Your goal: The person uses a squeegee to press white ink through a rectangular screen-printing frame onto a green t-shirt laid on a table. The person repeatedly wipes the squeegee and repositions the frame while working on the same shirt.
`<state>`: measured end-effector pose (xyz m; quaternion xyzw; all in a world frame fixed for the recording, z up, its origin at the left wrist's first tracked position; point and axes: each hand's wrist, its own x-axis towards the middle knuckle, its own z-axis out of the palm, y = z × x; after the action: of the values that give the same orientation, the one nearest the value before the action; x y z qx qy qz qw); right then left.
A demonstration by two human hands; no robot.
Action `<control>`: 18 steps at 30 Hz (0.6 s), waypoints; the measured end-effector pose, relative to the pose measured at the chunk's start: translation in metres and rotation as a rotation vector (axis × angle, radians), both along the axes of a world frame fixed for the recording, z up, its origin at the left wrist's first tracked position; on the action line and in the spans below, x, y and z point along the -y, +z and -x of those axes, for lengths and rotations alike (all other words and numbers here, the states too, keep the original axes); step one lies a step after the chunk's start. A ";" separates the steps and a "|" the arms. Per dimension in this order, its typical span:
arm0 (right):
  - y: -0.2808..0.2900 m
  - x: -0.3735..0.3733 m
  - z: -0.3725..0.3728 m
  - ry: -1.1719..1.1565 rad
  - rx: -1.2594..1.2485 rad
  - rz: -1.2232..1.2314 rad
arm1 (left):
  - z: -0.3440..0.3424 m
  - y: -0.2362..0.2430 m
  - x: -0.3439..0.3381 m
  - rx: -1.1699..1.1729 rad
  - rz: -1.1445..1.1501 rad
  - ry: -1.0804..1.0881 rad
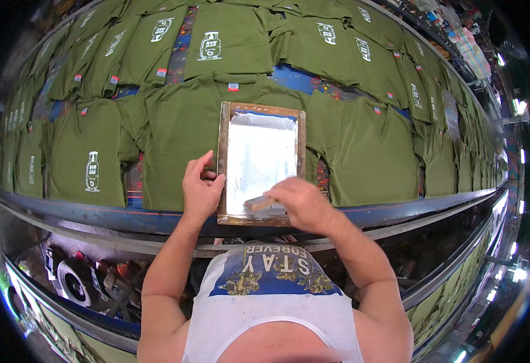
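A wooden-framed printing screen [223,130] lies on a dark green T-shirt [174,115]; white ink covers much of its mesh. My right hand [304,204] is closed around a squeegee [259,204] with a wooden handle, low on the mesh near the frame's front bar. At the frame's left side is my left hand [201,189], its thumb against the wood and its fingers apart and bent. It grips nothing that I can make out. The shirt's lower middle is hidden under the screen.
Rows of green T-shirts cover the long table [156,219]; many carry a white bottle-shaped print [92,172]. The shirt on the right [370,160] shows no print. A metal rail [126,243] runs along the near edge. Below left lies a tyre-like ring [73,283] among clutter.
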<state>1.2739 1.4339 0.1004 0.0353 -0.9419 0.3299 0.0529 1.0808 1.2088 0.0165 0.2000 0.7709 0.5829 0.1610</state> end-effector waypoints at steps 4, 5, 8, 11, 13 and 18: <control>-0.009 -0.049 0.050 -0.041 -0.063 -0.050 | -0.021 -0.003 0.000 -0.079 0.013 0.021; -0.012 -0.058 0.065 -0.079 -0.101 -0.066 | -0.023 -0.004 -0.001 -0.171 0.033 0.007; -0.021 -0.075 0.099 -0.186 -0.214 -0.086 | -0.029 -0.008 -0.004 -0.285 0.058 -0.011; -0.023 -0.079 0.108 -0.246 -0.209 -0.067 | -0.033 -0.012 -0.004 -0.341 0.099 -0.011; -0.022 -0.077 0.102 -0.214 -0.153 -0.064 | -0.034 -0.015 -0.004 -0.388 0.105 -0.016; -0.023 -0.056 0.082 -0.177 -0.175 -0.118 | -0.033 -0.018 -0.005 -0.363 0.067 -0.006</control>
<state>1.1922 1.4897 0.0778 -0.0161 -0.9508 0.2637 0.1617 1.1134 1.2138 -0.0019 0.2988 0.8056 0.5108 0.0273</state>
